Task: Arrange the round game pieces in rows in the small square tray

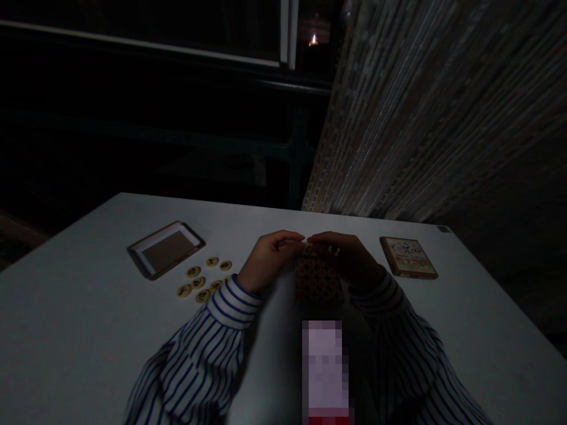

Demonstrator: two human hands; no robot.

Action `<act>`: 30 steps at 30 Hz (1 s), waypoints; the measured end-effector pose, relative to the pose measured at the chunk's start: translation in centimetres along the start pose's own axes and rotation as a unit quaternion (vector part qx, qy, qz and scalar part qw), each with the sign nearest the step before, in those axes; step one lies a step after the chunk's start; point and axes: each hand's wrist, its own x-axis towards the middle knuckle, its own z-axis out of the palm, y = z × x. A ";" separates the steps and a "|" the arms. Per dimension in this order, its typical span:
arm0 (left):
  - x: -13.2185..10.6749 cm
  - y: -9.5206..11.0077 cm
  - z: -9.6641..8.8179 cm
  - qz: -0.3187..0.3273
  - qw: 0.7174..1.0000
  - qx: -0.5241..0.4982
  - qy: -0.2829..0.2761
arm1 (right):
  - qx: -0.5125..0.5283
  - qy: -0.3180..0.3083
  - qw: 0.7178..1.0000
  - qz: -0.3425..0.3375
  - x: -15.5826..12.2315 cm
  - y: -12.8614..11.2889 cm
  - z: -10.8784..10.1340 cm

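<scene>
A block of round wooden xiangqi pieces (319,282), packed in rows, stands on the table in front of me. At its far edge my left hand (275,255) and my right hand (348,254) meet with fingertips nearly touching. Between them shows one xiangqi piece (309,248) with a dark character, its edges gripped by the fingers of both hands. Shadow hides much of the right fingers and the block's right side. Left of my left wrist lie several loose xiangqi pieces (198,283), one partly covered by my sleeve.
An open shallow box part (150,274) lies at the left of the white table (88,330). A flat box with a printed lid (410,257) sits at the right. A strand curtain (376,118) hangs beyond the far right edge. The room is dim.
</scene>
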 end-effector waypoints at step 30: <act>0.3 -0.8 -1.0 -0.005 0.998 0.031 -0.054 | -0.115 -0.051 0.989 -0.083 0.4 -0.4 0.4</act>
